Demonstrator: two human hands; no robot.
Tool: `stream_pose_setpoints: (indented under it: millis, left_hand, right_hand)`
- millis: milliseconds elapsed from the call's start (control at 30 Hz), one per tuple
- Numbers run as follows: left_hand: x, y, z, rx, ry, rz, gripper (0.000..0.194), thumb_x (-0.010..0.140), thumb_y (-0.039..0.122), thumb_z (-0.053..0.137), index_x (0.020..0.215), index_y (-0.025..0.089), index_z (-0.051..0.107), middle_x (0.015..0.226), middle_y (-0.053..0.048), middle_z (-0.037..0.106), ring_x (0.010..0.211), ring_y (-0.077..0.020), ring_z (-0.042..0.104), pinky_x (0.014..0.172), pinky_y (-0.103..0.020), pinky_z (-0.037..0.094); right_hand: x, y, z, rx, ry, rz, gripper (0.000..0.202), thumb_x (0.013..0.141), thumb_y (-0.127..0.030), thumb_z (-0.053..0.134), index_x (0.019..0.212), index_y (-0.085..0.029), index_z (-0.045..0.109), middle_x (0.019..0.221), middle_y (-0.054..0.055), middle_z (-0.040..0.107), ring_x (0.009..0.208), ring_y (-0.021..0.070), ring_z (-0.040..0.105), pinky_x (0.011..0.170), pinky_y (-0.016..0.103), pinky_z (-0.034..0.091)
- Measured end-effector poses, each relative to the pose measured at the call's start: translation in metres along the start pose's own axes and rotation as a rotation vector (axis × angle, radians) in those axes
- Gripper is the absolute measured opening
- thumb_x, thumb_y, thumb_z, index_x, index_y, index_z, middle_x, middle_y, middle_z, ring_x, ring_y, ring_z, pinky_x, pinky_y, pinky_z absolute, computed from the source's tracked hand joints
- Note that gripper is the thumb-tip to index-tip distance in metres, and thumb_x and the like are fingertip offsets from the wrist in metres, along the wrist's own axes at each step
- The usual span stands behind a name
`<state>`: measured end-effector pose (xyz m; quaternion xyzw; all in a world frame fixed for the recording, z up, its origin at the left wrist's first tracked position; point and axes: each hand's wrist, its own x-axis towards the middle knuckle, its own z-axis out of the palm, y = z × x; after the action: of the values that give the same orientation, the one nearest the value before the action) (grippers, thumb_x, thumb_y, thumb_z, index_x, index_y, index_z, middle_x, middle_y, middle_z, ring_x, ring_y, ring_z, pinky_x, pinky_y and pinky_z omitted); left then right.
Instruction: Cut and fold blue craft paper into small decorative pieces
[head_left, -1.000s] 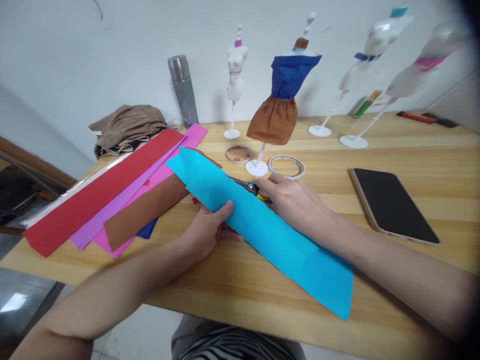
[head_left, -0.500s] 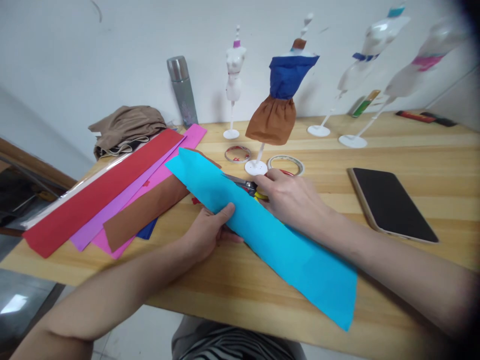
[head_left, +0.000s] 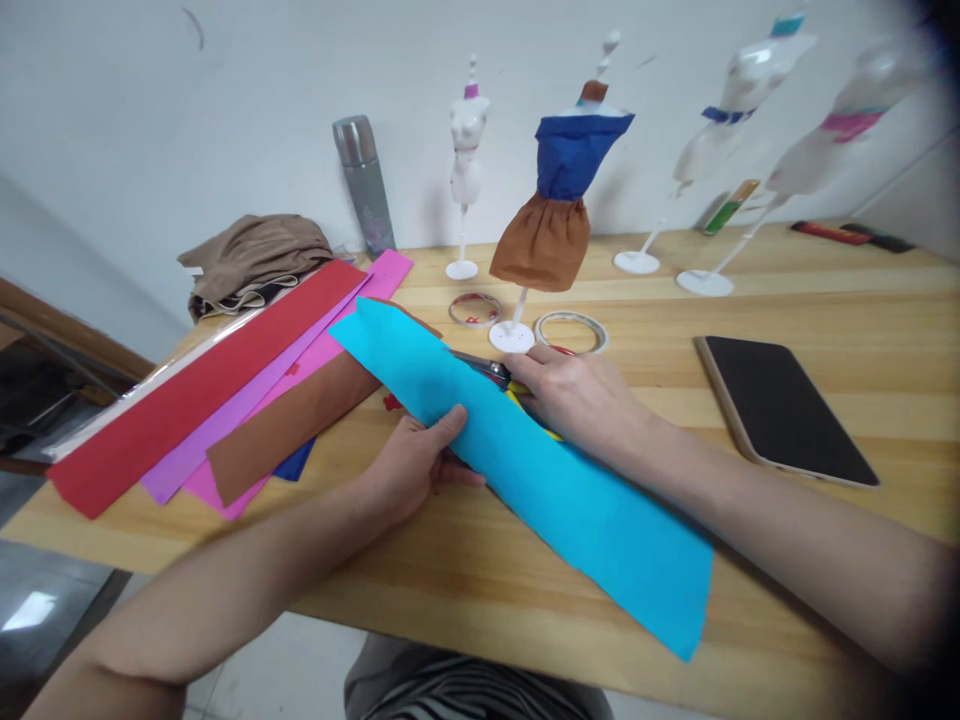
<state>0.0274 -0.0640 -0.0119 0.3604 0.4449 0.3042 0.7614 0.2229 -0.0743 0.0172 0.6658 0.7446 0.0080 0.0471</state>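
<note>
A long strip of bright blue crepe paper slants across the table in front of me. My left hand pinches its near edge, thumb on top and fingers underneath. In my right hand is a pair of scissors with dark blades and yellow handles, partly hidden by the hand and the strip. The blades point left and meet the strip's far edge, where a small nick shows. At its upper left end the strip lies over a brown paper strip.
Red, purple and pink paper strips lie left, by folded brown cloth and a flask. Behind the scissors stand tape rolls and a mini mannequin in a blue-and-brown paper dress; other mannequins flank it. A phone lies right.
More of the yellow scissor handles shows beside my right hand, which sits slightly lower. The blue strip's near right end has shifted a little left. My left hand keeps its grip.
</note>
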Motion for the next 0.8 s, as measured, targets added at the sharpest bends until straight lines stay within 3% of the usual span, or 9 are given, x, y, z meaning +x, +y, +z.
stream_pose_setpoints:
  millis: [200,400,633,800]
  left_hand:
    - [0.0001,-0.0002,0.0004,-0.013,0.029,0.010,0.024,0.099,0.020,0.072,0.120,0.009,0.074,0.123,-0.020,0.083,0.085,-0.0257,0.082,0.051,-0.027,0.065]
    - [-0.0009,-0.0003,0.0015,-0.019,0.052,0.007,0.020,0.100,0.019,0.071,0.119,0.013,0.075,0.119,-0.015,0.084,0.080,-0.0219,0.080,0.050,-0.026,0.064]
    - [0.0016,-0.0052,-0.0038,0.032,0.000,0.023,0.034,0.094,0.028,0.080,0.125,0.016,0.076,0.122,-0.017,0.083,0.094,-0.0304,0.082,0.055,-0.031,0.065]
    - [0.0012,-0.0055,-0.0041,0.062,0.027,0.025,0.025,0.097,0.027,0.076,0.120,0.019,0.077,0.122,-0.014,0.084,0.094,-0.0295,0.082,0.055,-0.031,0.064]
  right_hand:
    - [-0.0001,0.0007,-0.0017,0.003,0.018,0.015,0.042,0.107,-0.024,0.046,0.137,-0.018,0.074,0.121,0.020,0.079,0.101,0.0344,0.075,0.068,0.037,0.037]
    - [0.0009,0.0029,0.0024,-0.045,0.057,0.013,0.041,0.107,-0.027,0.047,0.135,-0.015,0.073,0.123,0.020,0.076,0.102,0.0323,0.072,0.068,0.036,0.032]
    - [0.0058,-0.0012,-0.0018,-0.060,0.064,-0.006,0.044,0.107,-0.023,0.041,0.137,-0.015,0.072,0.130,0.021,0.074,0.103,0.0351,0.073,0.066,0.038,0.032]
    - [0.0079,-0.0047,-0.0056,-0.056,0.046,-0.011,0.042,0.107,-0.022,0.042,0.137,-0.015,0.071,0.133,0.021,0.074,0.105,0.0353,0.074,0.068,0.037,0.034]
